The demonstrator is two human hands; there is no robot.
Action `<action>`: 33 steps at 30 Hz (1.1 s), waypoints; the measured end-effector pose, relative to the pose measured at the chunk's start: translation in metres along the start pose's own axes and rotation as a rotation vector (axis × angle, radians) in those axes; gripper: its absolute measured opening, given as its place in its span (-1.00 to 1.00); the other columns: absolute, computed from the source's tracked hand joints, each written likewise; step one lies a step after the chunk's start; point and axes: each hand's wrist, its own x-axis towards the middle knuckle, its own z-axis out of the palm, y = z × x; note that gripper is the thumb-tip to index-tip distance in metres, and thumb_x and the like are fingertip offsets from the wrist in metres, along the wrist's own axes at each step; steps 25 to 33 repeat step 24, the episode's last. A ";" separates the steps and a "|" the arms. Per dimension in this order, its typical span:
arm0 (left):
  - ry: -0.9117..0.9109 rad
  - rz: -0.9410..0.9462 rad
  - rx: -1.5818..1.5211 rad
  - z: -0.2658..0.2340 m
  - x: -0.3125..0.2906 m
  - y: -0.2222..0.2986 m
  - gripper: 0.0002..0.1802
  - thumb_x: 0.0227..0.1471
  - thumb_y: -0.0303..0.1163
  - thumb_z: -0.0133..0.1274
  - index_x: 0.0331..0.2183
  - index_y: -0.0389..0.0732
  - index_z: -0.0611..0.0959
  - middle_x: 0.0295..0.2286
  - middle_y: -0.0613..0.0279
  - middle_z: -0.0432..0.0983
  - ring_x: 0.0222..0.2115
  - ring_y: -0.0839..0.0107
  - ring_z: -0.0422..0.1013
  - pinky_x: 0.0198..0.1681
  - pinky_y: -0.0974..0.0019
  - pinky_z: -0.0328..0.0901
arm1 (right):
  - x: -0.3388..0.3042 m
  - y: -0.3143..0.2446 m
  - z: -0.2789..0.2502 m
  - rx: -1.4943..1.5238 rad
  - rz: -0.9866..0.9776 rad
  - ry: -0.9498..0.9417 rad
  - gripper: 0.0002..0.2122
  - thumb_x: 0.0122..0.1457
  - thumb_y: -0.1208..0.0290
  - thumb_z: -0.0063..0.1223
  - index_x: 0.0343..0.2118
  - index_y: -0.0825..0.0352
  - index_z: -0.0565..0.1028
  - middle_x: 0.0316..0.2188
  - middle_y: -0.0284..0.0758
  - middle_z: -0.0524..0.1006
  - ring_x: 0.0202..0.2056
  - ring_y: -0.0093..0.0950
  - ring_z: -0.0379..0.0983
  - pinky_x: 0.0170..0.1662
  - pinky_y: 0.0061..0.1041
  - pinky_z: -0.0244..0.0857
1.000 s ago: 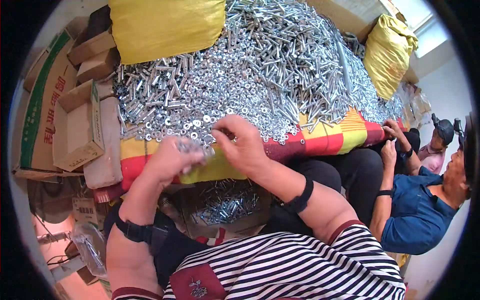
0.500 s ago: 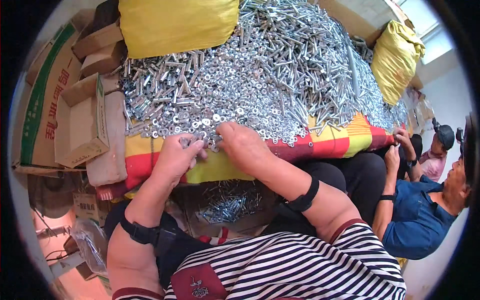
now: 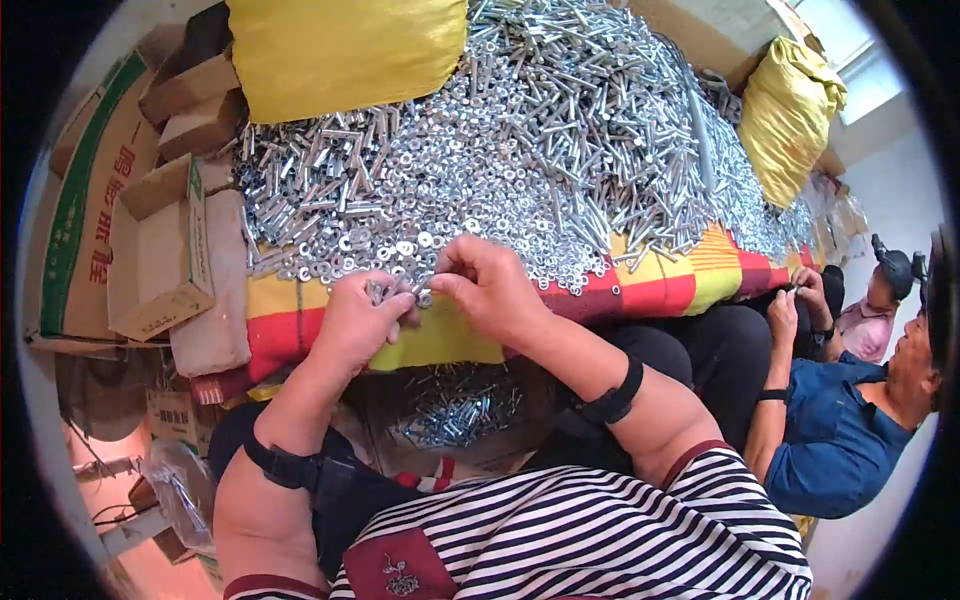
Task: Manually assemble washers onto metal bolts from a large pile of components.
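My left hand is closed at the near edge of the heap, with small silver metal pieces showing between its fingers. My right hand pinches beside it, its fingertips almost meeting the left thumb. Whatever the right fingers grip is too small to make out. Just beyond both hands lie loose washers, spread over a red and yellow checked cloth. Behind these are a pile of metal sleeves at left and a large pile of bolts at right.
A yellow sack lies on the heap; another yellow sack stands far right. An open cardboard box sits at left. Below the cloth edge is a batch of bolts. A co-worker in a blue shirt works at right.
My right hand has come down from the washers, and its fingertips are now at the left fingers. The left hand stays nearly in place, still closed on metal pieces.
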 end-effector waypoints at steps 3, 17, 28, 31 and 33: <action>-0.055 0.033 -0.023 0.005 0.001 0.002 -0.90 -0.04 -0.54 0.09 -0.40 -0.36 0.61 -0.57 0.18 0.56 -0.73 0.62 0.33 -0.69 0.52 0.20 | 0.000 -0.001 -0.006 0.526 0.342 -0.087 -0.93 0.11 0.54 0.10 -0.44 0.39 0.45 -0.59 -0.42 0.49 -0.63 -0.70 0.37 -0.59 -0.69 0.26; 0.036 0.252 -0.094 -0.009 0.000 0.001 -0.89 0.00 -0.58 0.06 -0.35 -0.37 0.60 -0.57 0.21 0.55 -0.72 0.60 0.32 -0.68 0.53 0.20 | 0.032 -0.002 -0.003 1.068 0.469 -0.290 -0.89 0.18 0.50 0.03 -0.46 0.40 0.45 -0.62 -0.36 0.49 -0.63 -0.64 0.43 -0.59 -0.67 0.33; 0.044 -0.025 -0.395 -0.014 -0.005 0.008 -0.85 0.06 -0.49 0.06 -0.29 -0.32 0.51 -0.53 0.14 0.53 -0.74 0.63 0.23 -0.68 0.56 0.10 | 0.054 0.016 0.015 -0.531 -0.271 0.055 -0.88 -0.08 0.55 0.02 -0.42 0.29 0.48 -0.44 -0.20 0.42 -0.42 -0.17 0.45 -0.37 -0.27 0.38; 0.044 -0.025 -0.395 -0.014 -0.005 0.008 -0.85 0.06 -0.49 0.06 -0.29 -0.32 0.51 -0.53 0.14 0.53 -0.74 0.63 0.23 -0.68 0.56 0.10 | 0.054 0.016 0.015 -0.531 -0.271 0.055 -0.88 -0.08 0.55 0.02 -0.42 0.29 0.48 -0.44 -0.20 0.42 -0.42 -0.17 0.45 -0.37 -0.27 0.38; 0.044 -0.025 -0.395 -0.014 -0.005 0.008 -0.85 0.06 -0.49 0.06 -0.29 -0.32 0.51 -0.53 0.14 0.53 -0.74 0.63 0.23 -0.68 0.56 0.10 | 0.054 0.016 0.015 -0.531 -0.271 0.055 -0.88 -0.08 0.55 0.02 -0.42 0.29 0.48 -0.44 -0.20 0.42 -0.42 -0.17 0.45 -0.37 -0.27 0.38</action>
